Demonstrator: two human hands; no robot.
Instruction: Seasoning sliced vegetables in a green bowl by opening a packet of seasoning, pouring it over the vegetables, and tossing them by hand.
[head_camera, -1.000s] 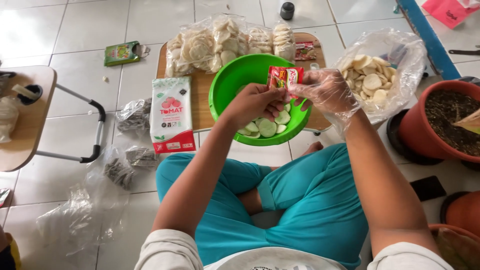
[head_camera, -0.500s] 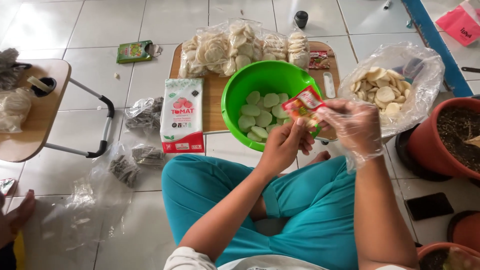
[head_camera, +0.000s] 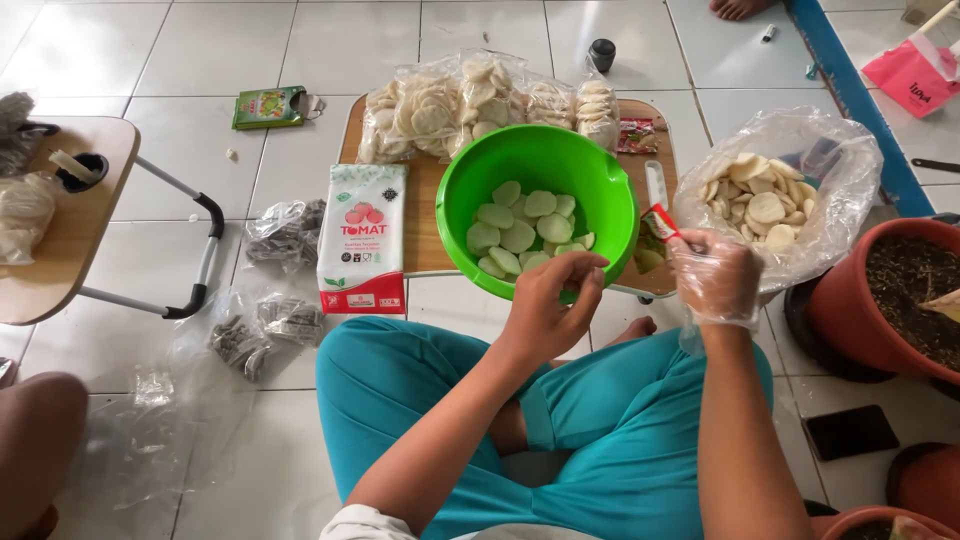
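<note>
1. While the person sits cross-legged on the tiles, the low wooden table (head_camera: 420, 215) in front carries the green bowl (head_camera: 537, 160), our landmark, with pale green round slices lying inside.
2. Right of the bowl, a clear plastic bag (head_camera: 830, 160) of whitish round chips sits open.
3. Left of the bowl lies a white pouch (head_camera: 362, 238) with a red band.
4. At the bowl's near rim, the bare left hand (head_camera: 545, 305) curls loosely, fingertips together (what it pinches, I cannot tell).
5. Just right of the bowl, the gloved right hand (head_camera: 715, 275) pinches a small red sachet (head_camera: 660, 222).
</note>
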